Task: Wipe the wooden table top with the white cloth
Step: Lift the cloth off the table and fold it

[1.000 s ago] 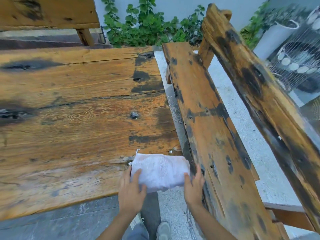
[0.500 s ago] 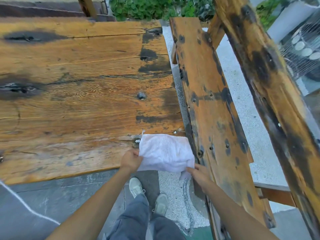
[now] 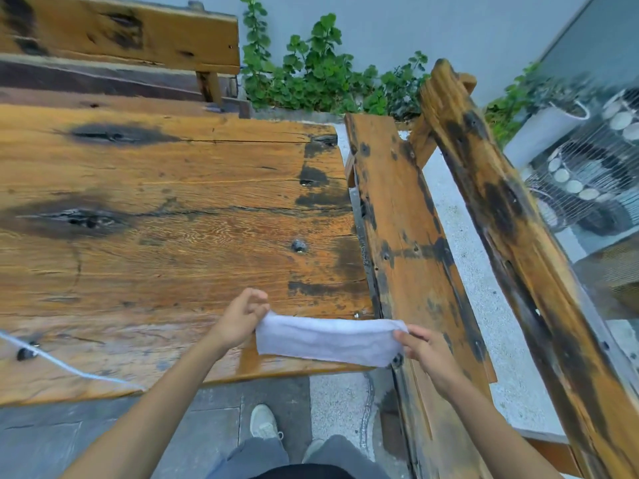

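The white cloth [image 3: 328,338] is stretched into a long folded strip over the near right corner of the wooden table top [image 3: 166,236]. My left hand [image 3: 238,319] pinches the cloth's left end. My right hand [image 3: 423,347] pinches its right end, just past the table's right edge. The table top is worn orange-brown planks with dark knots and black stains.
A stained wooden bench seat [image 3: 408,243] and its backrest [image 3: 511,219] run along the table's right side. Another bench back [image 3: 131,32] stands beyond the far edge. A white cord [image 3: 69,366] crosses the near left. Green plants [image 3: 321,81] grow behind. My shoes [image 3: 264,423] stand on the paving below.
Both hands have lifted the cloth off the table corner and pulled it apart into a longer, narrower strip. The view has tilted up.
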Demonstrator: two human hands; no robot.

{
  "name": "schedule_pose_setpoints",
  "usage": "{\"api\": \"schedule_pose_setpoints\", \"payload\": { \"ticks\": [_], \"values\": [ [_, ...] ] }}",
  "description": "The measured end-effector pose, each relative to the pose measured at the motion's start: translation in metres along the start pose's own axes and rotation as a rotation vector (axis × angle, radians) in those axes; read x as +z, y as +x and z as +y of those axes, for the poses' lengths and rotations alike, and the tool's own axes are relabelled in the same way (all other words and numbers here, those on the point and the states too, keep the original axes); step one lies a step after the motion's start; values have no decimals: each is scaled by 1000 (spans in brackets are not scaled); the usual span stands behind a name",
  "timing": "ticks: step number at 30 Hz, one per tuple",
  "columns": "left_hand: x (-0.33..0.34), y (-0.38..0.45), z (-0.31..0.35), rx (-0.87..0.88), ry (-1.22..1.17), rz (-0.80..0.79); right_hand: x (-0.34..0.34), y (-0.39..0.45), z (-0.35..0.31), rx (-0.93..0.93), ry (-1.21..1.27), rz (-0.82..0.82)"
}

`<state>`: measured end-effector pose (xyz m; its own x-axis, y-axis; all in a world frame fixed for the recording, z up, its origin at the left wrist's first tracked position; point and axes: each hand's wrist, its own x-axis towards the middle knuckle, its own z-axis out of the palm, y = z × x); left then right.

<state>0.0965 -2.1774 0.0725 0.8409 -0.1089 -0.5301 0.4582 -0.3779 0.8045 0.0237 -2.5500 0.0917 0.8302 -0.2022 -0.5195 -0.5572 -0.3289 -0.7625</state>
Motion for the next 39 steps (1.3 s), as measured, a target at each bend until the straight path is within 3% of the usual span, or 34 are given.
{"api": "schedule_pose_setpoints", "payload": {
  "ticks": [8, 16, 25, 30, 34, 36, 39],
  "values": [
    [-60, 18, 24, 45, 33, 98, 29, 30, -46, 9, 259, -91],
    [-78, 43, 24, 27, 393, 212, 47, 99, -60, 56, 25, -323],
    [-96, 57, 24, -44, 550, 270, 57, 135, -74, -105, -214, -304],
    [-96, 60, 25, 13, 530, 262, 56, 144, -89, -248, -457, -143],
    [-111, 70, 28, 59, 461, 211, 49, 148, -105, -333, -556, -144],
    [-125, 74, 31, 62, 372, 172, 41, 150, -109, -335, -477, -180],
    [-139, 75, 35, 70, 86, 143, 36, 150, -118, -211, -152, -293]
  ]
}}
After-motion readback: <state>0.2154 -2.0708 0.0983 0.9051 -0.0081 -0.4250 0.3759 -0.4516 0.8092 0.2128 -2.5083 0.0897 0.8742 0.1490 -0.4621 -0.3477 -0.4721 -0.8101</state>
